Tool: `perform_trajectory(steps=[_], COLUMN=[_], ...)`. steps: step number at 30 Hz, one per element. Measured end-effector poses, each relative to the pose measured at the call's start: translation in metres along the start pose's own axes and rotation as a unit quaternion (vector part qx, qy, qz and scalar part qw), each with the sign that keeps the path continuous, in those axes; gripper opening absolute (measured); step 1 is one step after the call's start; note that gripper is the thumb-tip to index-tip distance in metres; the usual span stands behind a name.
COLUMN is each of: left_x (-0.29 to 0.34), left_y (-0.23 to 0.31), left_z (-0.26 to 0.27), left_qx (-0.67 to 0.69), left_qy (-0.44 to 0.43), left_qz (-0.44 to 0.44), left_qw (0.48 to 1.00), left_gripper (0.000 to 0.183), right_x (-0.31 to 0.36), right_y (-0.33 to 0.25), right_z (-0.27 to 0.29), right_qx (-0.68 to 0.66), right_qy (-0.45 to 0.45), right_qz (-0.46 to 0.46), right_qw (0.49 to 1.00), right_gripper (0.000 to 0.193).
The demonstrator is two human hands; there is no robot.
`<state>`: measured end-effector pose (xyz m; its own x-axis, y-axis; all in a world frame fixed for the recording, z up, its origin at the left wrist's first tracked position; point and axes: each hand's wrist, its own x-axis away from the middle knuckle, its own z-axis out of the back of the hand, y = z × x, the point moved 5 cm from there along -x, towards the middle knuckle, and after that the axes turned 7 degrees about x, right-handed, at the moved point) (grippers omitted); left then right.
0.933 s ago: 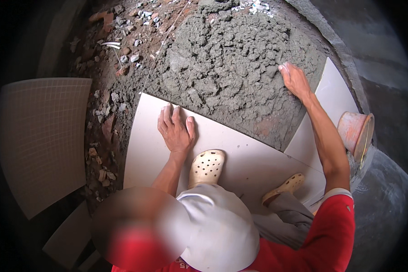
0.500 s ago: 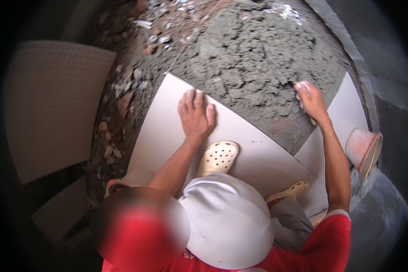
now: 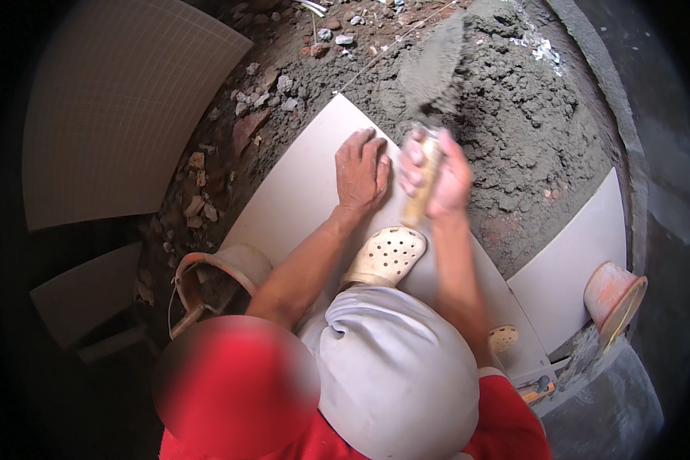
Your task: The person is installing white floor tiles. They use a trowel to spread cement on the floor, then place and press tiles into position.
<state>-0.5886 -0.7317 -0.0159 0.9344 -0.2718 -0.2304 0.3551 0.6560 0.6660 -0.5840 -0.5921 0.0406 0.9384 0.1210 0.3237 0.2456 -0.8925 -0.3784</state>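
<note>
the trowel looked stiff and probably blade-heavy, best held by its wooden handle, which the right hand gripped. the left hand rested unclenched on the tile.

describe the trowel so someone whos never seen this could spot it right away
Find the broad grey mortar beside the white tile under the left hand. Over their shared edge, the right hand grips the trowel, its blade pointing up the picture. The grey-coated blade nearly matches the mortar, but the straight tan handle stands out against the white tile.
</note>
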Motion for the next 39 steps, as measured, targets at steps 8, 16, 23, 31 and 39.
perform_trajectory(steps=[8, 16, 23, 31, 39], left_x=[-0.049, -0.076, -0.081, -0.081, -0.077], left_y=[-0.069, -0.079, -0.074, -0.077, -0.077], left_z=[0.049, 0.028, 0.031, 0.026, 0.025], left_qx=[-0.084, -0.058, -0.035, -0.062, -0.063], left_qy=[0.140, 0.102, 0.044, 0.055, 0.074], left_qz=[0.001, 0.062, 0.114, 0.078, 0.076], left_qw=[0.987, 0.991, 0.992, 0.994, 0.992], left_gripper=[0.032, 0.026, 0.031, 0.030, 0.028], right_x=[0.006, 0.036, 0.011, -0.033, -0.032], right_y=[0.015, -0.110, -0.076, -0.060, -0.098], right_z=[0.032, 0.023, 0.002, 0.006, -0.048], right_qx=[0.081, 0.797, 0.721, 0.946, 0.970], right_qy=[0.072, 0.102, 0.131, -0.066, -0.074], right_qz=[-0.039, -0.135, -0.268, -0.089, -0.098], right_qw=[0.993, 0.580, 0.625, 0.305, 0.211], right_gripper=[0.034, 0.037, 0.040, 0.038, 0.032])
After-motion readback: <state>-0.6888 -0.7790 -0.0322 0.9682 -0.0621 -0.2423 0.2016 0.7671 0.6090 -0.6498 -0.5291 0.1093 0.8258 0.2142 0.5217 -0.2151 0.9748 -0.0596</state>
